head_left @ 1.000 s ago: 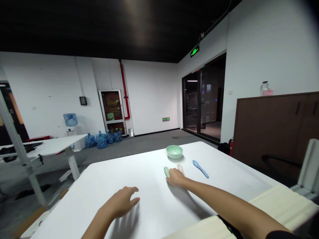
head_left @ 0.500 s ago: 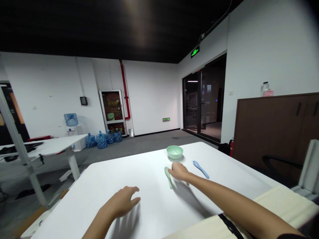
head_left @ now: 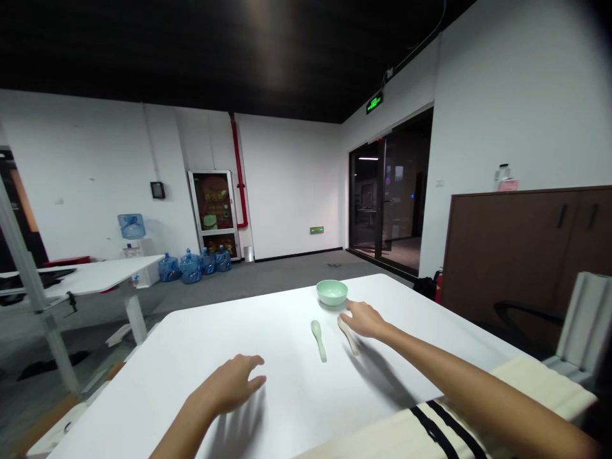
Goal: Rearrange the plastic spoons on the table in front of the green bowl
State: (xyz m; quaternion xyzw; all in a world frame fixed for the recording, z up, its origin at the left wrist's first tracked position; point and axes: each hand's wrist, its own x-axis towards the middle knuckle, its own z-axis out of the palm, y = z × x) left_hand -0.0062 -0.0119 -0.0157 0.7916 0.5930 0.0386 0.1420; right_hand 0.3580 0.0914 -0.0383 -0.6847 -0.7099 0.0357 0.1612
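Note:
My right hand (head_left: 366, 320) is above the far part of the white table (head_left: 282, 344), palm down, thumb and forefinger slightly apart. Its fingertips come close to the rim of a light green bowl (head_left: 332, 293) and the top end of a beige spoon (head_left: 349, 336); whether they touch either is unclear. A light green spoon (head_left: 319, 341) lies to the left, apart from the hand. No blue spoon shows now; the right hand and forearm cover where it lay. My left hand (head_left: 236, 384) hovers over the near left part of the table, fingers apart, holding nothing.
Cream cloth with black stripes (head_left: 401, 433) covers the near right table edge. A brown cabinet (head_left: 502, 248) and a chair armrest (head_left: 530, 315) stand at right. Another white table (head_left: 109, 274) and several blue water bottles (head_left: 191, 266) are at back left.
My right hand has moved right and slightly away, uncovering the beige spoon and covering the blue one. My left hand stays nearly in place. The view has shifted a little.

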